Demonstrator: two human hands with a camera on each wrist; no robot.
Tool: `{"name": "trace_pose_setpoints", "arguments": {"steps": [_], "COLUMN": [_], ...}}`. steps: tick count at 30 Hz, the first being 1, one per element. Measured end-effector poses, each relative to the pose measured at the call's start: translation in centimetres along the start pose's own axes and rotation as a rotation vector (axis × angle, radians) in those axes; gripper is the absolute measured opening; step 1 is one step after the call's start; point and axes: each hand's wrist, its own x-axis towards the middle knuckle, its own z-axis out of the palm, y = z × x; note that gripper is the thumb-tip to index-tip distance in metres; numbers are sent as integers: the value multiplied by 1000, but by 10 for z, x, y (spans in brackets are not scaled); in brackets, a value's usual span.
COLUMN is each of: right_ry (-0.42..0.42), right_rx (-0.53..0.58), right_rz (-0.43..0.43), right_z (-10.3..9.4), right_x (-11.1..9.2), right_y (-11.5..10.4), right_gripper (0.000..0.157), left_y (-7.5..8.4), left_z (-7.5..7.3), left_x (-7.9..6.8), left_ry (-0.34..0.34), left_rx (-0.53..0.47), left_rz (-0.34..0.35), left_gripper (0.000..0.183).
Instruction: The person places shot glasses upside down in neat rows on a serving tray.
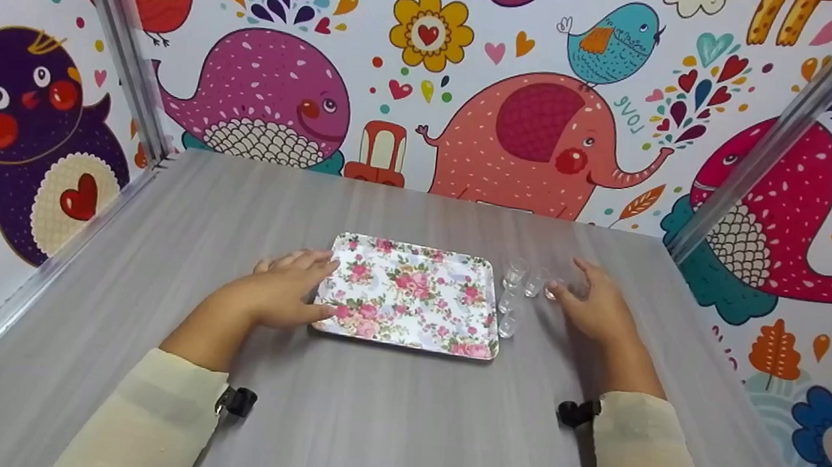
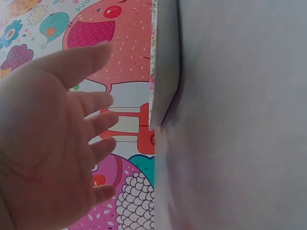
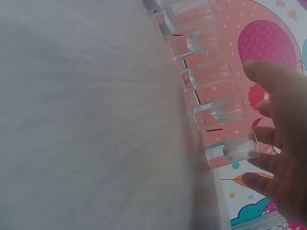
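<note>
A rectangular white tray (image 1: 411,293) with a pink rose pattern lies flat on the table. My left hand (image 1: 289,289) hovers at its left edge, thumb and fingers spread; the left wrist view shows this hand (image 2: 48,139) apart from the tray's rim (image 2: 152,103). Several small clear shot glasses (image 1: 507,324) stand beside the tray's right edge. Just right of them is my right hand (image 1: 596,303), its fingers spread. In the right wrist view its fingers are close to the end glass (image 3: 232,149); whether they touch it I cannot tell.
The grey wood-grain table (image 1: 399,420) carries the tray and glasses. A wall panel printed with cartoon animals (image 1: 544,147) rises behind it, with similar panels at left and right. Metal posts (image 1: 127,50) stand at the back corners. Each sleeve has a black wrist device (image 1: 242,401).
</note>
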Motion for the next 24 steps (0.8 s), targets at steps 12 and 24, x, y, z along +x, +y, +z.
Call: {"name": "trace_pose_setpoints", "arguments": {"steps": [12,24], "right_ry": [-9,-4], "right_rx": [128,290], "right_rz": [50,64], "right_z": [2,6], "right_x": [2,5], "right_y": [6,24], "right_gripper": [104,95], "left_y": [-6,-10], "left_z": [5,4], "left_x": [-2,-1], "left_ry": [-112,-141], "left_rx": [25,56], "left_rz": [-51,-7], "left_gripper": [85,80]}}
